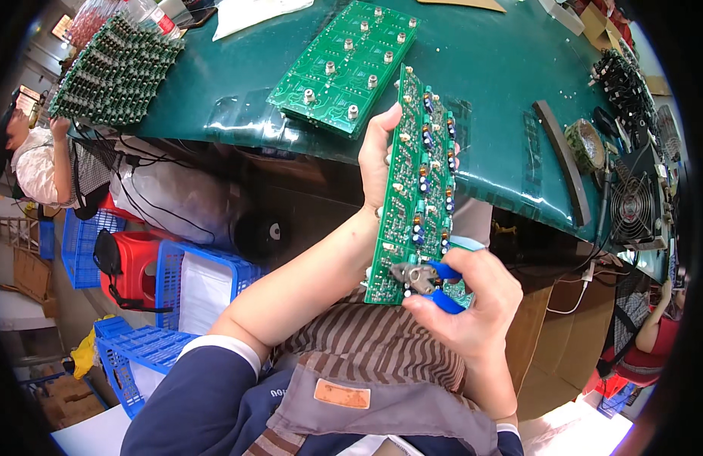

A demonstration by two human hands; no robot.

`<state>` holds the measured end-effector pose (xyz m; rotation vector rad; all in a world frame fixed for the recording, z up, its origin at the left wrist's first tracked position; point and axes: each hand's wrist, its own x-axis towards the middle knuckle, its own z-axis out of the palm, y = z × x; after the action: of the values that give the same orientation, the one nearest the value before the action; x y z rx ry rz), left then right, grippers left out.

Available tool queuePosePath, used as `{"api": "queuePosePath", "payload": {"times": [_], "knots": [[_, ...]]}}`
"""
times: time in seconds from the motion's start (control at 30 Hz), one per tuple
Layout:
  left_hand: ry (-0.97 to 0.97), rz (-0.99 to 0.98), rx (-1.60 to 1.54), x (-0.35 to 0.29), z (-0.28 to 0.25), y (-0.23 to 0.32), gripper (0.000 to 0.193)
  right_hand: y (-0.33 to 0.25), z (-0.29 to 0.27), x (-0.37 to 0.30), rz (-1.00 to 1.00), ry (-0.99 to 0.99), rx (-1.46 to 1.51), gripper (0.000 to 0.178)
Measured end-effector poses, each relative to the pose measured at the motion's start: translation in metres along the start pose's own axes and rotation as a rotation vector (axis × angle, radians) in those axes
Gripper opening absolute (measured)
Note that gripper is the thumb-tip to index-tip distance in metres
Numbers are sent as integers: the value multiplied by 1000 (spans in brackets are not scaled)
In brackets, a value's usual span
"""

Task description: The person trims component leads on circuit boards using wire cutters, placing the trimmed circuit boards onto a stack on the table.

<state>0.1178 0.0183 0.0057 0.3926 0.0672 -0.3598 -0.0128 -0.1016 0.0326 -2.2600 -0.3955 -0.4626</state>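
The left hand (379, 163) grips a long green circuit board (414, 190) by its left edge, thumb up the rim and fingers wrapped behind, holding it upright and tilted over the lap, in front of the near edge of the green bench mat (488, 68). The right hand (473, 304) is closed around the blue handles of a pair of flush cutters (427, 277); the metal cutter tips lie against the lower end of the board, beside a blue cylindrical component (417, 237). Whether the tips are closed on a lead cannot be told from this view.

Hazards from this position:

1. Board support — the board is held at 1 edge only. Cutter pressure at the lower end acts far from the grip and could twist or flex the board, stressing solder joints.
2. Cutter placement — the tips sit among closely spaced parts. A slip sideways could nick a neighbouring component or score a trace.
3. Flying offcuts — a clipped lead could spring toward the face or drop onto the striped apron (382, 357).
4. Finger exposure — the left fingers behind the board are hidden; a tip passing the board edge could reach them.

A 2nd, wider green circuit board (344, 64) lies flat on the mat, well apart from both hands, and a rack of stacked boards (116, 72) stands at the far left.
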Motion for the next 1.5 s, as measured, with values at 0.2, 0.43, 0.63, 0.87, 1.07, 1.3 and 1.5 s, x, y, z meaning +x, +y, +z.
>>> {"api": "queuePosePath", "payload": {"times": [0.2, 0.43, 0.63, 0.87, 1.07, 1.3, 1.5], "knots": [[25, -13, 21, 1, 2, 0, 45, -4, -6, 8, -74, -33, -104, 57], [36, -15, -9, 2, 2, 0, 46, -9, -5, 6, -62, -53, -113, 58], [34, -38, 5, -2, 5, 1, 47, -8, -2, 1, -54, -45, -67, 59], [6, -23, 17, -8, 4, 0, 48, 3, -3, 12, 38, 46, -142, 53], [18, -50, 48, -13, 10, -2, 50, 7, 2, 23, -2, 36, -140, 55], [29, -48, 31, -13, 8, -3, 50, 5, 6, 22, 45, 52, -109, 54], [16, -50, 23, -14, 9, -2, 49, 3, 5, 19, 69, 47, -54, 53]]}}
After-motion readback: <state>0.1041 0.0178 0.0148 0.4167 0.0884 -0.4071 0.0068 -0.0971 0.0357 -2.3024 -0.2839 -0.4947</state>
